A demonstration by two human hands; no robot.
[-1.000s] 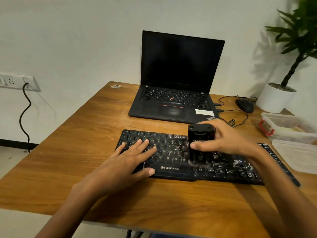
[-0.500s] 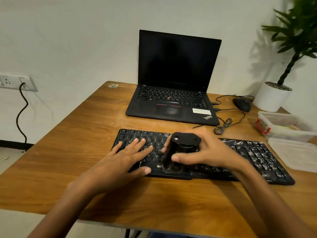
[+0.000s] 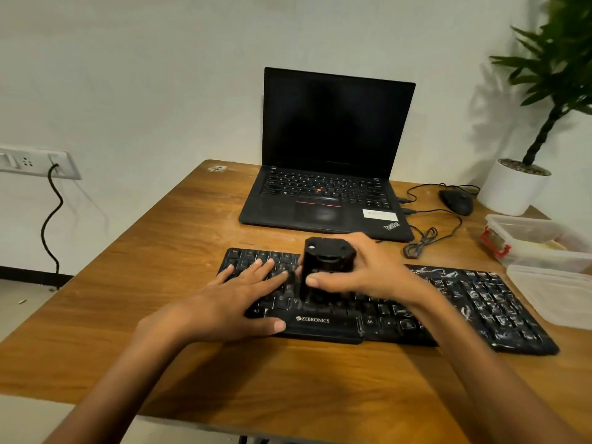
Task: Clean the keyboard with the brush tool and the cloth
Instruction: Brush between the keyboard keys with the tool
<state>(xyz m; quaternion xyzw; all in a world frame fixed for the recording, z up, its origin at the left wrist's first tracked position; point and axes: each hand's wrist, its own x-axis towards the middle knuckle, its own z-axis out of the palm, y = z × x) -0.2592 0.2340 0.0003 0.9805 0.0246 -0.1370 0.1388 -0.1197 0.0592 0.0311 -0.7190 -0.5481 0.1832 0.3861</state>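
A black keyboard [image 3: 464, 306] lies across the wooden table [image 3: 160, 251], its right half speckled with white debris. My left hand [image 3: 237, 299] rests flat on the keyboard's left keys, fingers spread. My right hand [image 3: 362, 270] grips a chunky black brush tool [image 3: 323, 264], held upright with its lower end pressed on the keys just above the space bar, close beside my left fingertips. No cloth is in view.
An open black laptop [image 3: 326, 174] stands behind the keyboard. A wired mouse [image 3: 456, 201] and coiled cable [image 3: 419, 245] lie to its right. A white plant pot [image 3: 509, 187], a clear plastic box [image 3: 538, 245] and its lid [image 3: 557, 296] sit at the right edge.
My right hand has carried the brush tool leftward along the keyboard, from the middle toward my left hand, then slightly up the keys. My left hand stays flat on the left keys.
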